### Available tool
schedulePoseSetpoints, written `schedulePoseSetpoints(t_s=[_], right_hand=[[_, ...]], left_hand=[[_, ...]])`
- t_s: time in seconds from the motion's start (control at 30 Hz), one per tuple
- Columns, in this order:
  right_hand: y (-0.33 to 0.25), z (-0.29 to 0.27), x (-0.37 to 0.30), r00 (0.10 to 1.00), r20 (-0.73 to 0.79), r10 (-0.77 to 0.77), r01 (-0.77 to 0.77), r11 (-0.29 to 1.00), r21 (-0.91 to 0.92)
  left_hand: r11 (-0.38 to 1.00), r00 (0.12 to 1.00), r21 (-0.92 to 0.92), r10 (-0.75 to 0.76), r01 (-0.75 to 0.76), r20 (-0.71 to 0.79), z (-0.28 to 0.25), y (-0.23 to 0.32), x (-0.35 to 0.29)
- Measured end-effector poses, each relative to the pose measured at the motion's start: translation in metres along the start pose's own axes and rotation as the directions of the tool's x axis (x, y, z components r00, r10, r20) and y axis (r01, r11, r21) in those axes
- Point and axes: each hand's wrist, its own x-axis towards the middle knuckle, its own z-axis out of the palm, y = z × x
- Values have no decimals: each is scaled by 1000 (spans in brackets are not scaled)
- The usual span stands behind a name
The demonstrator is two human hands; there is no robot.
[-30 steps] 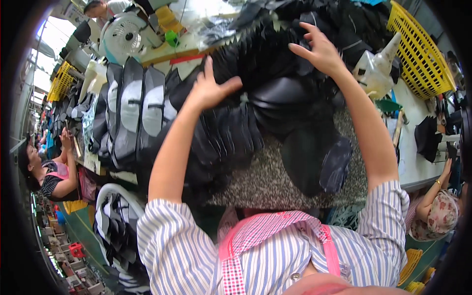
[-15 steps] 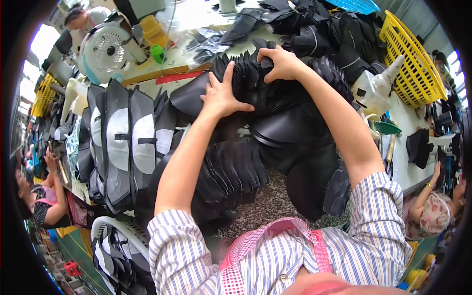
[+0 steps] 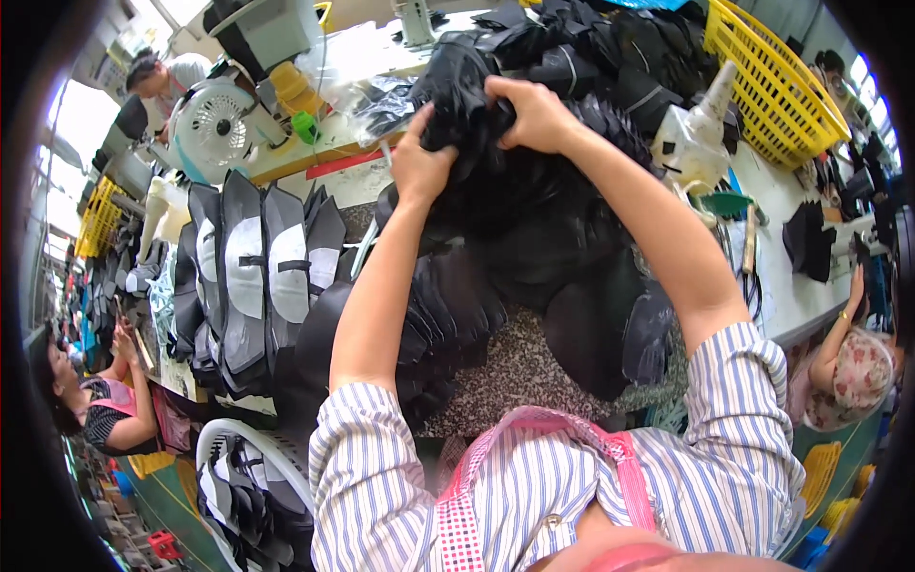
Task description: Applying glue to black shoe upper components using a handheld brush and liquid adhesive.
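Note:
Both my hands grip a thick bundle of black flat cut pieces at the far side of my work surface. My left hand clasps its left side, thumb pointing inward. On the other side my right hand is curled round the bundle, thumb and fingers pressed against it. The bundle stands tilted up, and its lower part merges with dark pieces beneath. Closer to me, overlapping rows of black pieces lie on a speckled grey surface.
Black pieces with white panels stand in rows at left. A white basket sits below them. Beyond are a fan and plastic bags. To the right are a white nozzle bottle and a yellow basket. Other people work on both sides.
The bundle, fanned out and lower before, is now squeezed together and raised on the far side. My hands have drawn closer together round it. The view has shifted slightly.

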Motion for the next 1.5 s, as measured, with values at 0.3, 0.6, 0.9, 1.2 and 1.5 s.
schedulePoseSetpoints(t_s=[0.3,0.6,0.9,1.2,1.5], right_hand=[[-90,-121,-100,932,-349,-95,176,963,206],[6,-46,-326,873,-242,424,-363,895,260],[40,-49,-311,931,-190,313,-240,913,330],[101,-118,-293,647,-482,591,-253,763,595],[154,-117,-229,694,-697,183,-447,868,-217]], left_hand=[[928,928,-63,360,-367,-97,-33,170,-32],[795,773,140,506,-590,383,69,147,-217],[975,906,116,127,-188,404,72,161,-214],[987,912,-142,130,-80,390,49,140,-177],[991,863,-108,126,-84,489,50,124,-155]])
